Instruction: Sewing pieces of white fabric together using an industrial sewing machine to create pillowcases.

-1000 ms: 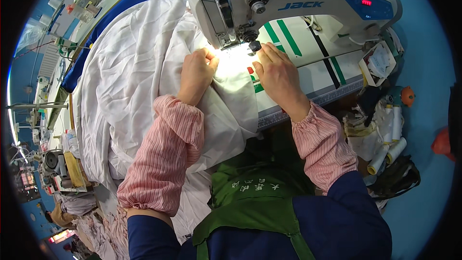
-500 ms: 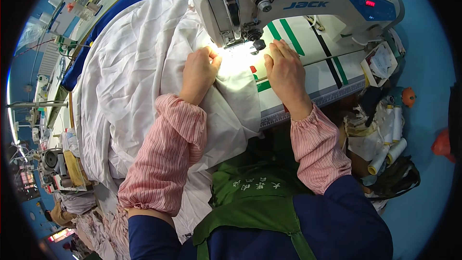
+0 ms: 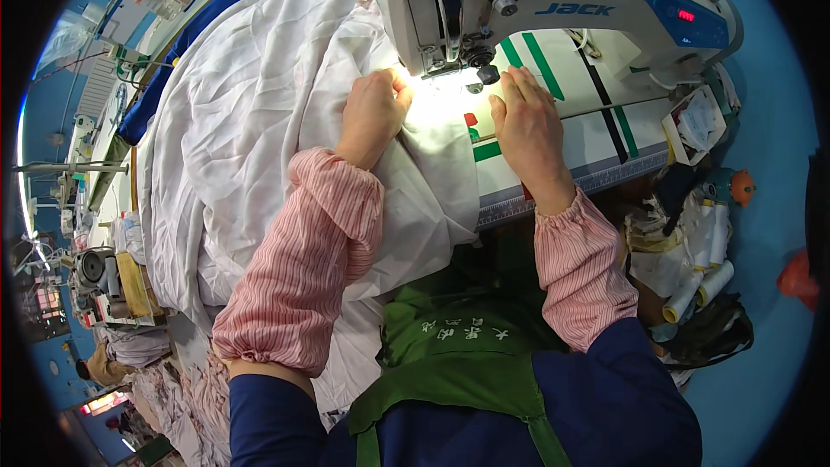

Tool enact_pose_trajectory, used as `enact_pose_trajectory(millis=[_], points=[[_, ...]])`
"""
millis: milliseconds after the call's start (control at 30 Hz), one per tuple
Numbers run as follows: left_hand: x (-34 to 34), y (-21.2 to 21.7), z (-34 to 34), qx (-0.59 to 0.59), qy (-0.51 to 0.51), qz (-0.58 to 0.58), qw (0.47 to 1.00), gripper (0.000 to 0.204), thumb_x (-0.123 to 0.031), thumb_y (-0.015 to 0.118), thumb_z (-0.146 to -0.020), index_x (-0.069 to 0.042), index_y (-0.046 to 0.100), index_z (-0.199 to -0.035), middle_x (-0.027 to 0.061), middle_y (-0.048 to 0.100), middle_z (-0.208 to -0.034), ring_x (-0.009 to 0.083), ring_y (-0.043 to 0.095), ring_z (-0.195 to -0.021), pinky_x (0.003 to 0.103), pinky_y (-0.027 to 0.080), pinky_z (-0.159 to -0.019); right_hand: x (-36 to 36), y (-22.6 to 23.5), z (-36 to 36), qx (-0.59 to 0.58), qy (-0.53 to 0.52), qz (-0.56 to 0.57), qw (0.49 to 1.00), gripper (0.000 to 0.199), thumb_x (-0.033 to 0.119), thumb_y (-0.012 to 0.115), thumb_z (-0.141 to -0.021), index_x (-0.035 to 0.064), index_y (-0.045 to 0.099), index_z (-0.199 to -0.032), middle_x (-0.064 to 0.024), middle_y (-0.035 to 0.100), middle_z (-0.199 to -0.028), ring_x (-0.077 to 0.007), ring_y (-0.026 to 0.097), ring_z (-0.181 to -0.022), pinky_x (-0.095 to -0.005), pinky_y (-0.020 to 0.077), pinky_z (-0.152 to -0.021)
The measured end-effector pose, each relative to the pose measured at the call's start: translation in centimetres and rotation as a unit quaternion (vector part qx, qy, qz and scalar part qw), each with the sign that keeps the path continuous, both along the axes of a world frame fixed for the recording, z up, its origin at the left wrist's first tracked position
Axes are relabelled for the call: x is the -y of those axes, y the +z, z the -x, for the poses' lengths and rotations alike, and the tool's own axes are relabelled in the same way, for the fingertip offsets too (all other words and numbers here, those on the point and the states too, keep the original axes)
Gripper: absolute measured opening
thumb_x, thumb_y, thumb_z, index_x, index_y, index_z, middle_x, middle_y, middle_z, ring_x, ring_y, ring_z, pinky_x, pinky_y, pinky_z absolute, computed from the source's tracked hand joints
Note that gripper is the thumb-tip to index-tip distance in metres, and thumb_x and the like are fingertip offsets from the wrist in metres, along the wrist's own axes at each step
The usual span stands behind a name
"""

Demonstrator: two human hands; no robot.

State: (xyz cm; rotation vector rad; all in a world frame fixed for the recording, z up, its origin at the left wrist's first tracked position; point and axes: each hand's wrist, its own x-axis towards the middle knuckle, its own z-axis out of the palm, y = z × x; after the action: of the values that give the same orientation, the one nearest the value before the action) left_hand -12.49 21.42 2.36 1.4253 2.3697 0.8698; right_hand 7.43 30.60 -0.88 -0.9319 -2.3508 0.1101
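Note:
White cloth [image 3: 233,130] spreads in loose folds over the left of the sewing machine [image 3: 553,0] and hangs down at the near edge. Close to the brightly lit needle area, my left hand [image 3: 373,117] is closed, with thumb and fingers pinching the cloth. Glare hides the needle and the stitching spot. My right hand [image 3: 532,134] rests to the right of the presser foot area, fingers stretched forward over the white machine bed, thumb apart, with no cloth visible in it.
Green and black tape strips [image 3: 543,65] cross the machine bed, and a ruler strip [image 3: 588,177] runs along its front edge. An open box [image 3: 694,125] is at the right end. Thread cones [image 3: 692,294] lie below it. More white cloth fills the left side.
The whole view has shifted slightly, so machine and hands appear a little farther right. Both hands keep nearly the same places beside the needle area, and the left grip looks unchanged.

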Motion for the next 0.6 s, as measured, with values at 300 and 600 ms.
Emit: enact_pose_trajectory(millis=[300, 600], points=[[-0.6, 0.0, 0.4, 0.006, 0.006, -0.004, 1.000, 0.014, -0.013, 0.068, -0.080, 0.000, 0.065, -0.076, 0.0195, 0.067, -0.078, 0.0373, 0.065, -0.078, 0.045, 0.050, -0.070, -0.5, 1.1, 1.5, -0.161, 0.102, 0.037, 0.981, 0.022, 0.013, 0.067, -0.088, 0.0003, 0.064, -0.106, -0.0167, 0.066, -0.106, -0.0317, 0.065, -0.098, -0.0386, 0.0521, -0.082], [-0.6, 0.1, 0.3, 0.008, 0.014, 0.010, 1.000, 0.012, -0.013, 0.067, -0.081, -0.001, 0.067, -0.078, 0.0198, 0.067, -0.079, 0.0370, 0.065, -0.077, 0.045, 0.050, -0.069, -1.5, 1.6, 3.5, -0.222, 0.130, 0.112, 0.960, 0.010, 0.010, 0.070, -0.085, 0.0012, 0.067, -0.089, -0.0108, 0.065, -0.072, -0.0264, 0.062, -0.061, -0.0367, 0.0455, -0.055]])
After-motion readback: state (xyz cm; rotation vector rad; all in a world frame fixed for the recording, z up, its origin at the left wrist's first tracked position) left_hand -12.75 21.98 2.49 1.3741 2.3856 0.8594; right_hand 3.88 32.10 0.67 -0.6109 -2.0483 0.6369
